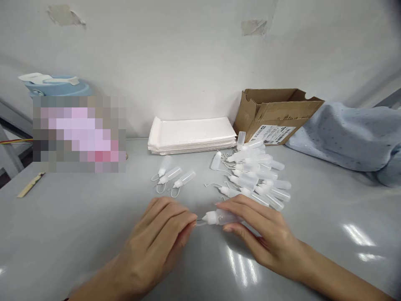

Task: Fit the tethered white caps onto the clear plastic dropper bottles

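Observation:
Between my hands lies a small translucent needle-tip squeeze bottle (224, 217), nearly level, its white cone and thin metal needle pointing left. My right hand (263, 230) grips its body between thumb and fingers. At the needle's end, my left hand (166, 234) is pinched closed on the tip, where a thin white cap strap curves back to the bottle; the cap itself is hidden by the fingers. Beyond my left hand rest three similar bottles (184, 179) with looped straps. A larger pile of such bottles (246, 180) lies beyond my right hand, many with bare needles showing.
White padded envelopes (194, 133) are stacked against the wall. An open cardboard box (278, 113) stands right of them, beside a blue-grey cloth (347, 133). At far left are a blue container (59, 88), a pixelated patch and a thin strip (30, 186) on the grey table (94, 217).

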The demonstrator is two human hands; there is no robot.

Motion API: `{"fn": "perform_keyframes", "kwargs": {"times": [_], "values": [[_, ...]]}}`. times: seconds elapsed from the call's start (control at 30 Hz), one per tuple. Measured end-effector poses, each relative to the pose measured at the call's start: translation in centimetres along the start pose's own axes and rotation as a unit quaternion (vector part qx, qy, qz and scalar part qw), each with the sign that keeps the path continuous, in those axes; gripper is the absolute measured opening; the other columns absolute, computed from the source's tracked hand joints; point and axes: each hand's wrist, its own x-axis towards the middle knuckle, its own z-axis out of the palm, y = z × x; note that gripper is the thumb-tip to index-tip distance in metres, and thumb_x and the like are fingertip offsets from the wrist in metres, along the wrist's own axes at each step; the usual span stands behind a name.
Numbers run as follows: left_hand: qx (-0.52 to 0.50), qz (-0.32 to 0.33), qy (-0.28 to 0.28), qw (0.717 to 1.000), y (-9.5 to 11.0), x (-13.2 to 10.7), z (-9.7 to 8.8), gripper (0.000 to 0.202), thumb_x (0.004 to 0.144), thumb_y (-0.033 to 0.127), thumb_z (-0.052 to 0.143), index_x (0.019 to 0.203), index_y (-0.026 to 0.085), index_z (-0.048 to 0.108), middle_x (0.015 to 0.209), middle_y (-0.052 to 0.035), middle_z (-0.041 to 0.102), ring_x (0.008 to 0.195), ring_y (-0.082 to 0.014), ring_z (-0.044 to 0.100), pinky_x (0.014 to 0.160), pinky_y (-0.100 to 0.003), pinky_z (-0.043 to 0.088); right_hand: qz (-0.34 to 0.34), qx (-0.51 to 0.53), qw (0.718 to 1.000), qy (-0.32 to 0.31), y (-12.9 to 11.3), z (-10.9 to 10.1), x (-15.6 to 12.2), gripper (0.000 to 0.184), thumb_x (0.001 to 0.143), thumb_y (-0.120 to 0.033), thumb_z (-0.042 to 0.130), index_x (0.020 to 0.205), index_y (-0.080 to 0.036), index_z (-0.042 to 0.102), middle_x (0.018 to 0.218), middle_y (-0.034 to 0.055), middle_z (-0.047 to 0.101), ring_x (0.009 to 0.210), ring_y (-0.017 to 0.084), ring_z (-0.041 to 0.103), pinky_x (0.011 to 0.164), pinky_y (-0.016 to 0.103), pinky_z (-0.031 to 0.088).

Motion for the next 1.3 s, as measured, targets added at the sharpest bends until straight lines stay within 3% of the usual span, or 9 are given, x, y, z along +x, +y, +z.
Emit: {"fn": "perform_keyframes", "kwargs": {"times": [0.3, 0.5, 0.63, 0.83, 1.3], "values": [[0.052, 0.080, -0.017, 0.995, -0.2, -0.9, 0.3, 0.017, 0.082, -0.002, 0.053, 0.091, 0.009, 0.060, 0.079, -0.0071, 0.061, 0.077, -0.0202, 0.055, 0.063, -0.035, 0.046, -0.073, -0.049, 0.995, 0.041, -0.2, 0.7, -0.5, 0.029, 0.085, 0.000, 0.050, 0.114, -0.002, 0.054, 0.096, 0.0160, 0.062, 0.088, 0.019, 0.058, 0.069, 0.029, 0.053], [0.047, 0.075, -0.017, 0.996, 0.0, -0.7, 0.2, 0.019, 0.080, -0.003, 0.054, 0.093, 0.009, 0.060, 0.080, -0.0071, 0.062, 0.077, -0.0203, 0.053, 0.063, -0.036, 0.045, -0.091, -0.066, 0.993, 0.048, -0.2, 0.7, -0.5, 0.031, 0.083, 0.003, 0.050, 0.113, 0.000, 0.055, 0.096, 0.0172, 0.062, 0.090, 0.020, 0.058, 0.070, 0.029, 0.053], [0.044, 0.028, 0.002, 0.999, 0.1, 0.0, -0.1, 0.018, 0.080, 0.002, 0.058, 0.095, 0.010, 0.059, 0.081, -0.0060, 0.062, 0.077, -0.0190, 0.054, 0.067, -0.036, 0.046, -0.057, -0.053, 0.995, 0.059, -0.1, 0.3, -0.2, 0.029, 0.084, 0.000, 0.051, 0.112, -0.003, 0.057, 0.098, 0.0148, 0.062, 0.091, 0.018, 0.059, 0.073, 0.028, 0.053], [0.042, 0.022, 0.009, 0.999, 0.2, 0.5, -0.4, 0.016, 0.078, 0.001, 0.059, 0.088, 0.012, 0.059, 0.076, -0.0045, 0.061, 0.073, -0.0180, 0.055, 0.065, -0.034, 0.047, -0.043, -0.038, 0.996, 0.068, -0.1, 0.1, -0.1, 0.028, 0.085, -0.001, 0.051, 0.111, -0.007, 0.059, 0.098, 0.0125, 0.063, 0.091, 0.018, 0.060, 0.075, 0.028, 0.054], [0.090, 0.099, -0.005, 0.991, 0.4, 0.1, 0.0, 0.016, 0.076, -0.004, 0.057, 0.085, 0.008, 0.062, 0.076, -0.0081, 0.063, 0.076, -0.0207, 0.055, 0.064, -0.035, 0.044, -0.106, -0.065, 0.990, 0.074, -0.1, 0.4, -0.2, 0.035, 0.079, 0.007, 0.045, 0.109, -0.007, 0.059, 0.091, 0.0142, 0.066, 0.082, 0.020, 0.062, 0.062, 0.031, 0.056]]}}
